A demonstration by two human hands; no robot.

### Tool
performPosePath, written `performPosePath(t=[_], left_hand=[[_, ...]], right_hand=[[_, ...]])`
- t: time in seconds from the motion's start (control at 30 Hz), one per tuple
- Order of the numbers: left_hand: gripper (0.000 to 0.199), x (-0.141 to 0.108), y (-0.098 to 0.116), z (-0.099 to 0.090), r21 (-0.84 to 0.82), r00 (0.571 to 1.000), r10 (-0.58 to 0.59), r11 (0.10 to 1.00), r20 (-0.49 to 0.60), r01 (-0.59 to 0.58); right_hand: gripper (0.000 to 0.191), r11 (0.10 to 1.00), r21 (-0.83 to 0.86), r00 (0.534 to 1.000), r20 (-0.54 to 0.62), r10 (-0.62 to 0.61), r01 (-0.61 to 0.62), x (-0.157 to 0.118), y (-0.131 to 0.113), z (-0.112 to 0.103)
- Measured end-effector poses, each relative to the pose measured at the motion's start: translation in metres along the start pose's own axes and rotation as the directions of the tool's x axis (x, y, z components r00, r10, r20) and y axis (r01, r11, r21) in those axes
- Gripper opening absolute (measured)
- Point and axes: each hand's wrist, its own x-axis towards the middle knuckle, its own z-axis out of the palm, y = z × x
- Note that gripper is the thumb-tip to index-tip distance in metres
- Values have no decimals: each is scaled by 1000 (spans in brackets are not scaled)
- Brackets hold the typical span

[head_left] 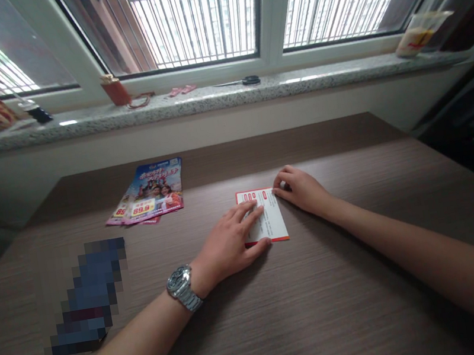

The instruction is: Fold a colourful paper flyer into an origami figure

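Handling looks approx. midway: the white card [276, 222] lies flat, R of & nearer than the flyers [149, 191], not yet let go. L hand [228, 236] spreads across it; R hand [302, 189] has fingertips together at the card's corner, can't tell if pinching it.

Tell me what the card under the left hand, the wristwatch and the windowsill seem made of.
White card: probably paper or thin card, matte-looking, from its flat printed face and crisp edges.
Wristwatch: likely metal, shiny, from its silvery linked bracelet.
Windowsill: perhaps glossy stone such as granite, or an imitation, from its speckled grain and bright reflections.
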Motion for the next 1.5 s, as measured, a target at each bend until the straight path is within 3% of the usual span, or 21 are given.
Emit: performPosePath(t=[0.2,0.77,1.1,1.5], left_hand=[[67,-1,0,1,0,1000,0,1000,-8,0],[67,-1,0,1,26,1000,-2,1000,-3,3],[67,-1,-1,2,-10,1000,-2,1000,-2,2],[66,-1,-1,1,2,1000,-1,1000,16,1]], right_hand=[[10,999,-11,999,-12,31,-31,8,4,2],[8,999,50,1000,25,-14,13,-6,-3,-4],[8,996,83,991,126,-49,38,-33,-16,-13],[9,992,115,984,165,-74,56,-62,-32,-17]])
